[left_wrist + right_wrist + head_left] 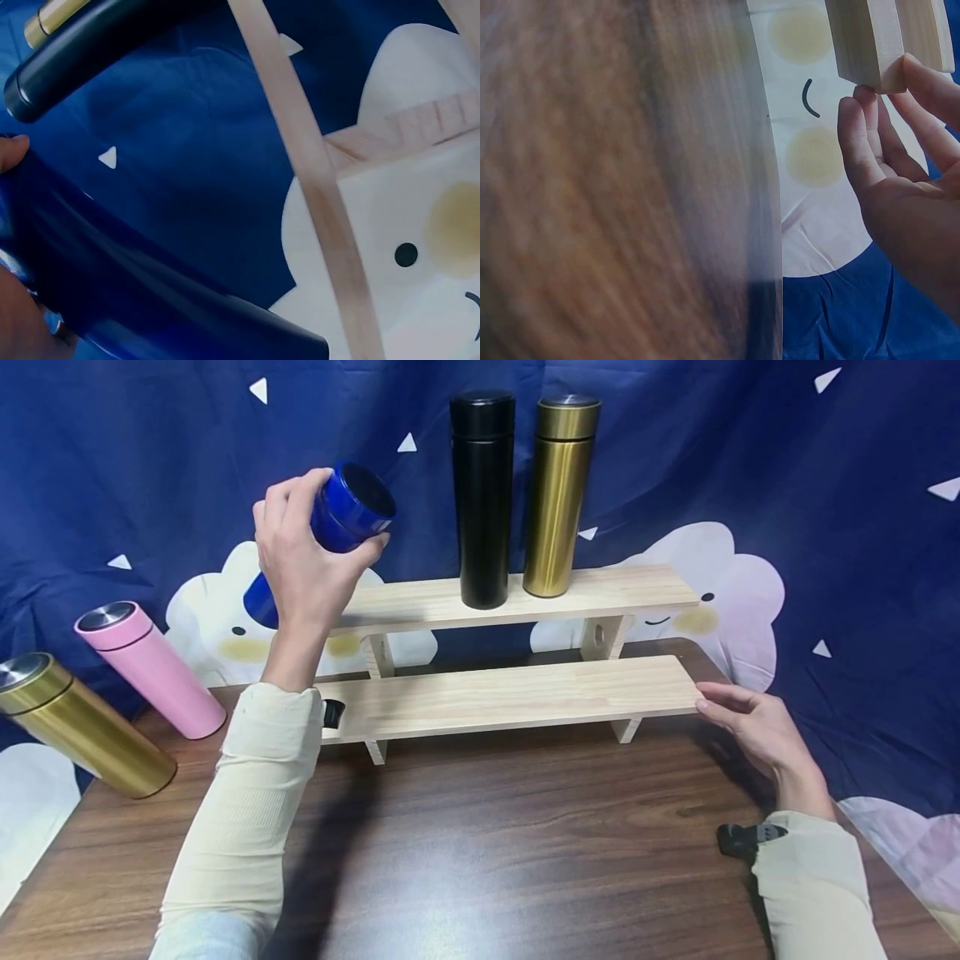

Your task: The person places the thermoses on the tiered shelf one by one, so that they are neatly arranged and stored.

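My left hand [300, 547] grips a blue thermos bottle [352, 506] near its lid, with the thumb on one side and the fingers on the other. The bottle is tilted and raised by the left end of the two-tier wooden shelf [517, 697]; its long blue body [165, 270] crosses the left wrist view. At the shelf's other end, my right hand [765, 735] pinches the corner of the lower board between thumb and fingers. On the upper board stand a black thermos bottle [483, 510] and a gold thermos bottle [561, 502], side by side.
A pink thermos bottle [161, 672] and a second gold thermos bottle [90, 731] stand at the left of the brown wooden table [480, 835]. Behind everything hangs a dark blue cloth [675, 452] with white clouds and triangles.
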Available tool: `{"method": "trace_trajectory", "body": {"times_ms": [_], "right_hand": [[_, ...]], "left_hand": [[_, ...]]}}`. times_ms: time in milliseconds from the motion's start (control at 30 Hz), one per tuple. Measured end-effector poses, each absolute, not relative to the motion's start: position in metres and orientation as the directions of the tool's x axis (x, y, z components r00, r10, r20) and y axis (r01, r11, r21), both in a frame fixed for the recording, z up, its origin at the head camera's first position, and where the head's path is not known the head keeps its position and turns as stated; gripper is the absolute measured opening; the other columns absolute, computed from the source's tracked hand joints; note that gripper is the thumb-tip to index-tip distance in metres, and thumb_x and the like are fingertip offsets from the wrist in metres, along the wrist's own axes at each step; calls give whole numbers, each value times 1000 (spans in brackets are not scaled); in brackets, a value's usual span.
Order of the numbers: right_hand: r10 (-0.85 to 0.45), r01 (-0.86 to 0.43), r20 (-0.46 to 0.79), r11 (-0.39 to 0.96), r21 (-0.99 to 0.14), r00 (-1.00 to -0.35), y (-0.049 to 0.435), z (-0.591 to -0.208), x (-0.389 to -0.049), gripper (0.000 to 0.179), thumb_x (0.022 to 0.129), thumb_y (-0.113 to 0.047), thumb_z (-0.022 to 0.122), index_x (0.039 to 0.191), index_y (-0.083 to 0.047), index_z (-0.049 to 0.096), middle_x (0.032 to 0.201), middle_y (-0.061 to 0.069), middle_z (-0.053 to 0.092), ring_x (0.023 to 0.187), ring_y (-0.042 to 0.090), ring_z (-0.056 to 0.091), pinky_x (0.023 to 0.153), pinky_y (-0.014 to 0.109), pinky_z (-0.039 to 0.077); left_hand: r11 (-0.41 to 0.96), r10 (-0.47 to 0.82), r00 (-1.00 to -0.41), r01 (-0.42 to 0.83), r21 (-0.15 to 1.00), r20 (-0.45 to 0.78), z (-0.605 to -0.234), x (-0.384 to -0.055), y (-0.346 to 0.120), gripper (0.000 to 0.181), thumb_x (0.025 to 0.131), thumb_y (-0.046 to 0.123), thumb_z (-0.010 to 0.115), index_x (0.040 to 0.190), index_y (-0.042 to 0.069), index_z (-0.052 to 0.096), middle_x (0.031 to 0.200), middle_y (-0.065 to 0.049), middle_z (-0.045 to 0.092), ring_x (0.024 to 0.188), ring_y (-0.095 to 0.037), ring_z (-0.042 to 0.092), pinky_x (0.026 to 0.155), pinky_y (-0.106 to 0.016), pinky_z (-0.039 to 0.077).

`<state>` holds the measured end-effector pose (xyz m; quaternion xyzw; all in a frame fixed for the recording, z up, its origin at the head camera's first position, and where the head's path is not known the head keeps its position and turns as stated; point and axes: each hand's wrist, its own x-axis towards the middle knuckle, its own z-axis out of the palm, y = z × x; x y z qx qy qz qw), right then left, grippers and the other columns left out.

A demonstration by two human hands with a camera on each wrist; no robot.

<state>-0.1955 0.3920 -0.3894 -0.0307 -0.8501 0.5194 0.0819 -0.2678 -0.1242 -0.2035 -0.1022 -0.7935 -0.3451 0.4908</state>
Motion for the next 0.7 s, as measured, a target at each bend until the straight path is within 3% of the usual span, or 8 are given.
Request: {"method": "trace_trajectory", "body": {"times_ms": [400,700], "right_hand": [[144,-38,119,471,-881,-982,391,-389,-195,58,93,-27,76,133,10,58,94,-30,65,91,-12,59,78,9,45],[143,-41,116,443,-896,-983,392,-390,-196,52,93,-20,75,133,10,59,93,-27,67,90,-11,60,78,9,46]], "left_hand": [[672,-194,-522,546,500,831,-190,-271,-113,68,74,46,85,133,18,65,126,-2,62,121,-11,45,103,-32,33],[579,-228,-591,557,595,774,-180,-278,-106,70,73,48,85,133,20,63,125,1,61,119,-7,46,103,-28,31]]}}
